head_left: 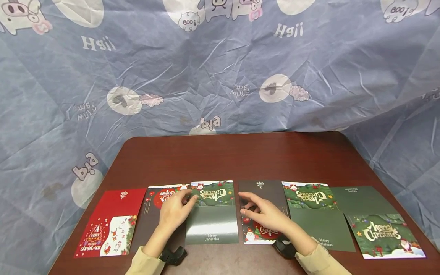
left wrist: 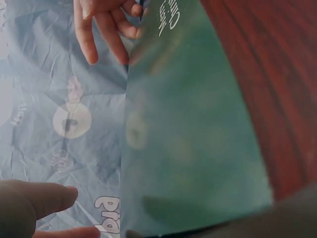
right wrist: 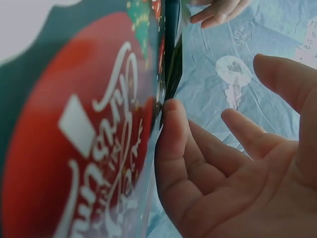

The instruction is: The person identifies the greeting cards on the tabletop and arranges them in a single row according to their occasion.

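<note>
Between my two hands a green Merry Christmas card [head_left: 211, 223] lies unfolded on the table. My left hand [head_left: 173, 210] hovers over its left edge and the dark card with a red ornament [head_left: 161, 196] beside it. Its thumb and fingers are apart with nothing between them, as the left wrist view also shows. Above another dark ornament card [head_left: 262, 194], my right hand [head_left: 266, 214] hangs with fingers loosely bent, holding nothing. In the right wrist view its lower fingers [right wrist: 171, 139] appear close to that card's surface; whether they touch it cannot be told.
A red unfolded card [head_left: 113, 221] lies at the far left of the brown table [head_left: 237, 156]. Two more green cards, one [head_left: 319, 225] right of my right hand and one [head_left: 388, 233] at the far right, overlap slightly. A patterned blue cloth [head_left: 206, 76] hangs behind.
</note>
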The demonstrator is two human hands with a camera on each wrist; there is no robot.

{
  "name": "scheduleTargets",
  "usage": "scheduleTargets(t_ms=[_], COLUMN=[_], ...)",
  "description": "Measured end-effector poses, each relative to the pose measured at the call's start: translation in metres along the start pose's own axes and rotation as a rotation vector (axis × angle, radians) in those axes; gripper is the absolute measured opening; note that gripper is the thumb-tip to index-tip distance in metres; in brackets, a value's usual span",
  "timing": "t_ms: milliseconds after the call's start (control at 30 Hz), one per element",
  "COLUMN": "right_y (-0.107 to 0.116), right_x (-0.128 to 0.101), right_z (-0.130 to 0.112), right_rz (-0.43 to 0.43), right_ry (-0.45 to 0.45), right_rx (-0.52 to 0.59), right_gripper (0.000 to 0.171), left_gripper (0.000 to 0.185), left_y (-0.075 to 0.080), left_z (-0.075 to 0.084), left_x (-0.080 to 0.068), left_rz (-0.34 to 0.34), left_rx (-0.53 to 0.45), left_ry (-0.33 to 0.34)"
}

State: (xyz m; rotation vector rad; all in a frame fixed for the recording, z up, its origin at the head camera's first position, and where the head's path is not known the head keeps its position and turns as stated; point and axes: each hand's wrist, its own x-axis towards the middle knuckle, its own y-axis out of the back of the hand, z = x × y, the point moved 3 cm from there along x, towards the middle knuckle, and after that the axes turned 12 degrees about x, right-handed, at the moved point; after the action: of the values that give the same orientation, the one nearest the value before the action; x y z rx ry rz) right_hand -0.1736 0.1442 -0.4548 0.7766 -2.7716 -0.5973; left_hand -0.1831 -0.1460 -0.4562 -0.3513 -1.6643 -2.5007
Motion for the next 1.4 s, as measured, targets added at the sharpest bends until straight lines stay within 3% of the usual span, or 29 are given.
scheduleTargets(t_ms=[167, 333, 700, 1033, 1400], right_y=[-0.002, -0.004, -0.006, -0.006, -0.005], right_x=[0.000, -0.001, -0.001, 0.000, 0.001], right_z=[0.001, 0.002, 0.004, 0.004, -0.009], right_rz=[-0.037, -0.068, -0.087, -0.087, 0.000], right_ry=[-0.010, -0.011, -0.019, -0.012, 0.008], right_rx=[0.006, 0.034, 0.061, 0.093, 0.128], right_gripper=[0.053, 0.053, 0.053, 0.056, 0.048], left_gripper=[0.035, 0.033, 0.018, 0.018, 0.021], left_y=[0.002, -0.002, -0.003, -0.002, -0.001], left_z=[-0.003, -0.005, 0.000, 0.001, 0.002], left_x=[0.000, 0.000, 0.001, 0.001, 0.001], left_rz=[-0.039, -0.068, -0.004, 0.055, 0.115], left_rx=[0.014, 0.018, -0.083, -0.137, -0.210], left_ry=[0.047, 0.050, 0.033, 0.006, 0.004])
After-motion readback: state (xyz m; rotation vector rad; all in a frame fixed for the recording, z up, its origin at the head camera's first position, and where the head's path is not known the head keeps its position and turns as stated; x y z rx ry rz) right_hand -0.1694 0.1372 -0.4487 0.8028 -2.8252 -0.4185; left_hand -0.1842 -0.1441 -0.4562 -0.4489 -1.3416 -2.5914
